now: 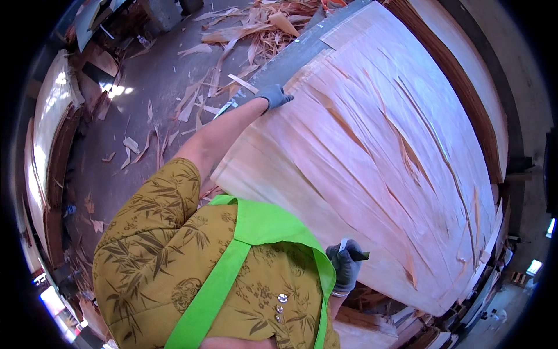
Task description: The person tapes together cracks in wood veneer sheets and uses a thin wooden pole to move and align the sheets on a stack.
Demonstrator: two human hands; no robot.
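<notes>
Pale veneer (349, 174) stretched right from the touching left hand (275, 98), its grip unclear; the right hand (345, 270) clutched a dark object (362, 256).

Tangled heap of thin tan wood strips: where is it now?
Head view, top centre: the heap lies on the grey floor, beyond the grey-gloved left hand, left of the pale wood sheet.

My gloved right hand (344, 270) hides part of its dark tool (361, 256); the lower edge cuts off my green apron (273, 224).
</notes>
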